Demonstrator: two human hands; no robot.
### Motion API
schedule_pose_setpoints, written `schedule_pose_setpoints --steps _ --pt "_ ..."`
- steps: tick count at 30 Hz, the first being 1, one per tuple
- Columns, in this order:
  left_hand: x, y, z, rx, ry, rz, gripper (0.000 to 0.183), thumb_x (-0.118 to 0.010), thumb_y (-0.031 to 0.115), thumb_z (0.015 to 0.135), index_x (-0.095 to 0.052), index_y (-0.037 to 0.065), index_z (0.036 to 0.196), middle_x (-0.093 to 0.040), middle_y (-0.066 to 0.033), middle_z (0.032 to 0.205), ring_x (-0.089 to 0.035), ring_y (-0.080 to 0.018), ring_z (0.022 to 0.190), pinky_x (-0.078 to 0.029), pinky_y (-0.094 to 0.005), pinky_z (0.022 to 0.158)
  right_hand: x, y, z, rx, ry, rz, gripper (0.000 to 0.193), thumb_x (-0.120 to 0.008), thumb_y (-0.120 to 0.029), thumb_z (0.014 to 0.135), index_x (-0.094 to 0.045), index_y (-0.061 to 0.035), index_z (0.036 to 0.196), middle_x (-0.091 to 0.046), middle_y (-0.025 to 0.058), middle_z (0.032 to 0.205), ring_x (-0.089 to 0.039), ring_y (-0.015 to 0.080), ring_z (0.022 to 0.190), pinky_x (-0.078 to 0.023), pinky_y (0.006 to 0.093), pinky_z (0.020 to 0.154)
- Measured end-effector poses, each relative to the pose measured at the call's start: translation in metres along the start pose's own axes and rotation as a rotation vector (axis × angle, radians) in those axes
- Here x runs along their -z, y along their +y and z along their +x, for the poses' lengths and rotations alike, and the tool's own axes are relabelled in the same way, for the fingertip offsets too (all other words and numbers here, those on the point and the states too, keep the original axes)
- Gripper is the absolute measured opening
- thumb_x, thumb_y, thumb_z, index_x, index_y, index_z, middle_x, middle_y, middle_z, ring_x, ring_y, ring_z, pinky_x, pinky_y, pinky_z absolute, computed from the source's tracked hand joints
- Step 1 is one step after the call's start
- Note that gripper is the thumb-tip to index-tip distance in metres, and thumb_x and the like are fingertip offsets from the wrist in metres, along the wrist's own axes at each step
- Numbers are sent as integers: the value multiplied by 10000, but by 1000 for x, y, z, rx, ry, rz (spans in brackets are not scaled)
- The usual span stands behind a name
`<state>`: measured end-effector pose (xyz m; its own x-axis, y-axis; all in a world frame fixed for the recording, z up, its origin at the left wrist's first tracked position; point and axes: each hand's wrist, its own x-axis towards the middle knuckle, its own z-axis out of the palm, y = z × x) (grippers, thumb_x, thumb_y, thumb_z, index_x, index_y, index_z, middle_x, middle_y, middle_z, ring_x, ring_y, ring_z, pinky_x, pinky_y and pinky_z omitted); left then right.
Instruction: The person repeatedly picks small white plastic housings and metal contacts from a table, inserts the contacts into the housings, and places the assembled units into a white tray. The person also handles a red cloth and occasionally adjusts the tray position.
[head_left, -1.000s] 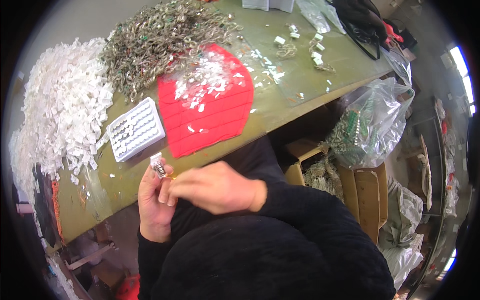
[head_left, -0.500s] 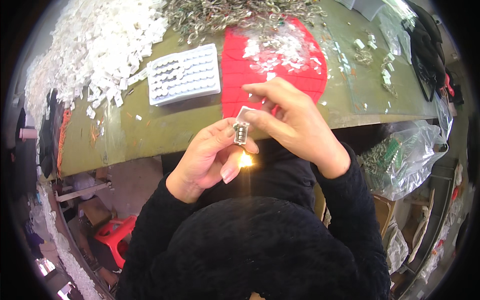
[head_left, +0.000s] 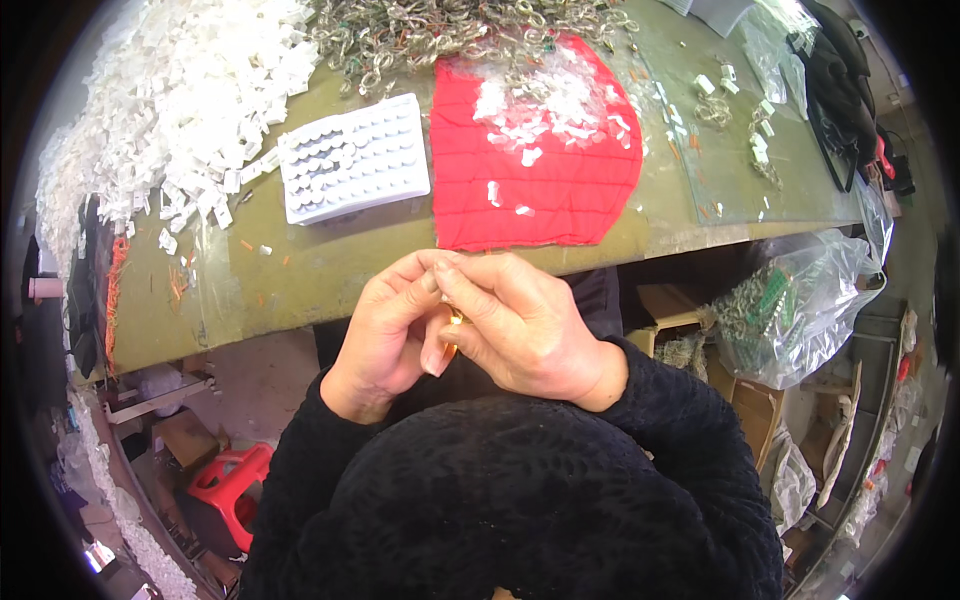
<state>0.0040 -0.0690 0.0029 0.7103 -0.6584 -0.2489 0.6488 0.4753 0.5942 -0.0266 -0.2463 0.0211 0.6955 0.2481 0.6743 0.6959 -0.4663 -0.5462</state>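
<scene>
Fingertips meet over a small piece, held just off the table's near edge, in front of the person's dark top. The left hand pinches it narrowly between thumb and fingers; the right hand bends in against it, fingertips together, though from here one cannot tell whether it grips or only presses. Of the piece, little shows beyond a gold-yellow gleam between the fingers; the rest is hidden.

Beyond the hands, the olive-green table is strewn with orange scraps and white bits. A red cloth, seamed in lines, lies nearest, white chips spread mostly over its far half. Beside it on the left sits a pale tray of round discs. White plastic parts are heaped at far left; a tangle of grey coils lies behind the cloth. Under and around the table: a red stool, a clear bag and cartons.

The count: two hands, one cloth, one tray, two big heaps, one stool and two small bundles with white blocks at right; the chips are too many to number.
</scene>
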Motion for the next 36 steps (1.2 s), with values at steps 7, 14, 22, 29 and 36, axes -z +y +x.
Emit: schedule_pose_setpoints --steps 7,14,22,29,36 --pt "-8 -7 -3 -72 56 128 264 -511 199 1033 -514 4 1211 -652 -112 802 -612 -176 496 -496 -265 454 2 9 -9 -52 -90 -105 411 -639 -7 804 -629 -5 1214 -661 119 1019 -670 280 796 -547 349 644" --pt "-15 -2 -7 -130 127 359 353 -523 93 1012 -443 -33 1332 -668 -124 857 -623 -167 512 -493 -255 441 4 9 3 -86 -84 -100 373 -683 -6 805 -635 -1 1175 -643 106 993 -674 259 779 -552 345 623" --pt "-16 -7 -4 -199 230 350 296 -490 120 1031 -523 -35 1281 -672 -102 850 -612 -143 510 -481 -237 427 -13 1 -6 -82 -71 -132 431 -653 28 793 -600 38 1221 -628 144 1016 -663 287 788 -559 348 641" --pt "-3 10 -10 13 19 -12 358 -502 170 1032 -539 -35 1323 -691 -167 923 -616 -155 515 -511 -260 473 -7 10 -9 34 -87 -51 424 -665 26 764 -623 20 1185 -655 149 1071 -676 293 846 -561 375 698" --pt "2 -3 -7 -35 103 -76 344 -553 144 995 -564 -46 1282 -695 -206 1075 -585 -125 542 -506 -272 475 31 38 8 -282 -27 -297 153 -683 -46 831 -611 -47 966 -575 136 823 -619 349 745 -505 432 630"
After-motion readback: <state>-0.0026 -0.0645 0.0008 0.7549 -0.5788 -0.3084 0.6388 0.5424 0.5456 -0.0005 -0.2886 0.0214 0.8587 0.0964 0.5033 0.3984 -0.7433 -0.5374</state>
